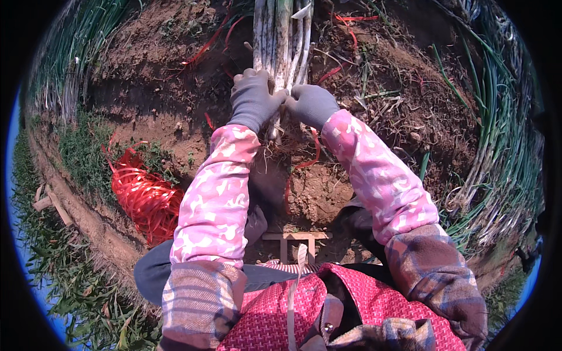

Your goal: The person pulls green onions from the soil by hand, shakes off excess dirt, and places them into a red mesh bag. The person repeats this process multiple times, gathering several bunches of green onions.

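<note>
A bundle of long Welsh onions (276,39) lies before me, its white stalks soil-stained and its roots pointing towards me. My left hand (253,97), in a grey knit glove, grips the bundle's left side near the root end, thumb across the stalks. Gloved the same way, my right hand (311,103) is curled against the right side, its thumb meeting the left thumb. Its fingertips are hidden, so whether it also holds ribbon cannot be told. Red plastic ribbon (317,147) trails from beneath the right hand down onto the soil.
A tangled heap of red ribbon (147,197) lies left of my left forearm. Piled onions (496,145) line the right side, with more onions (74,66) at upper left. Another ribbon strip (336,72) crosses the soil. A small wooden frame (296,236) sits between my legs.
</note>
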Demonstrator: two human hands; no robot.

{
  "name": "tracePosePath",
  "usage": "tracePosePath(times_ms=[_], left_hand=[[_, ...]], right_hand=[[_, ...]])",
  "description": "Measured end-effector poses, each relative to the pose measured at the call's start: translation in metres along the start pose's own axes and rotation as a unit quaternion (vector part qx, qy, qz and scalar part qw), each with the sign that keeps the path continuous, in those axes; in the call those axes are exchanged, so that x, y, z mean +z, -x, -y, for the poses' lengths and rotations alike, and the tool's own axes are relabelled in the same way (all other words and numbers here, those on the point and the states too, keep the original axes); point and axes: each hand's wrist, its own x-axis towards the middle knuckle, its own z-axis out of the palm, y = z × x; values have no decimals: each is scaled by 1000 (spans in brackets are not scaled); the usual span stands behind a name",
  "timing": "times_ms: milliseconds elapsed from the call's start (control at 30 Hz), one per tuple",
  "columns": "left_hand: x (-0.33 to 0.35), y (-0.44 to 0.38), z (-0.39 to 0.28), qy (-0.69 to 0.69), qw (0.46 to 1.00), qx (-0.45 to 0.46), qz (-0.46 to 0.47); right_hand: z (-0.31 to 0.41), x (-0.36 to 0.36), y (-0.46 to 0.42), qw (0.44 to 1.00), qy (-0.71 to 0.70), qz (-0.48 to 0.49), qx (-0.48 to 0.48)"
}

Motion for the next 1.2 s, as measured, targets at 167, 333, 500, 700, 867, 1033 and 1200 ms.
tracePosePath(times_ms=[167, 333, 500, 700, 867, 1033, 1200], left_hand=[[0, -7, -5, 35, 999, -16, 36], [21, -34, -12, 82, 986, 52, -133], [44, -38, -20, 33, 968, 110, -222], [46, -32, -30, 49, 969, 104, -220], [47, -34, -25, 29, 971, 110, -212], [49, -37, -28, 44, 970, 98, -218], [86, -61, 9, -116, 974, 156, -114]], right_hand=[[-34, 14, -26, 991, -94, 85, -41], [-13, 22, -11, 995, -69, 71, -31], [-5, 23, 4, 995, 6, 96, -27], [-15, 27, 12, 992, -1, 107, -68], [-27, 9, 1, 983, -64, 127, -115], [-62, -70, -59, 930, -291, -222, -41], [-10, -102, -166, 938, -53, -331, -86]])
